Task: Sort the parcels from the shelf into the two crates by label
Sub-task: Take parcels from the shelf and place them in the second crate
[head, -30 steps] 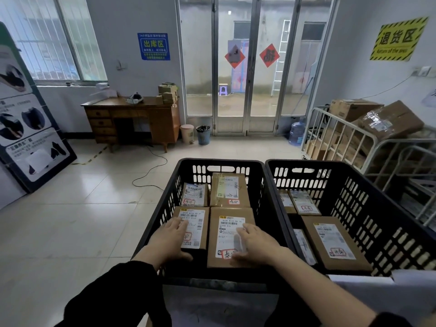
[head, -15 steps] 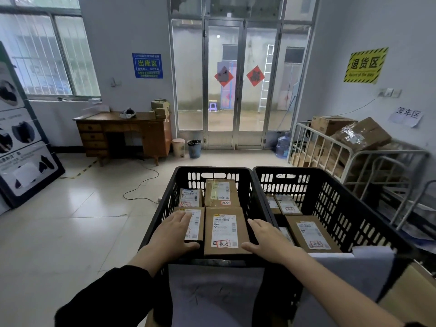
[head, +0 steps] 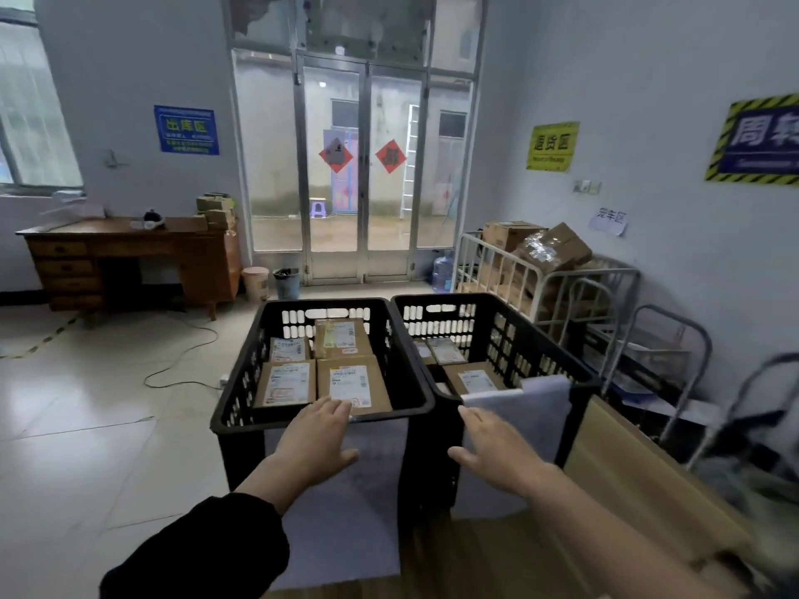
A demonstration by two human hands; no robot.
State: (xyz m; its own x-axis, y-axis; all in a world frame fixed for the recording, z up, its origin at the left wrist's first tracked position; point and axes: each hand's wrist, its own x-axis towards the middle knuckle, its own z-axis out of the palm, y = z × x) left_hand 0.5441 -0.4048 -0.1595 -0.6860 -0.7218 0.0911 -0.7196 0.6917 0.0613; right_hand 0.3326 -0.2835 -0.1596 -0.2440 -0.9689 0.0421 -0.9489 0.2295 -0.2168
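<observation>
The left hand (head: 318, 443) is being held open over the near rim of the left crate (head: 391, 413); the right hand (head: 497, 447), likewise open, before the right crate (head: 519, 339). Parcels (head: 352, 382) are being held inside both crates.

hands leave the parcels

the left hand (head: 318, 443) is off the parcel (head: 287, 382) it lay on a second ago and now hovers flat over the left crate's (head: 324, 301) near rim. the right hand (head: 497, 451) is off its own parcel (head: 352, 384) too, out of that crate, fingers straight before the right crate (head: 454, 296), by the white sheet (head: 536, 408).
</observation>
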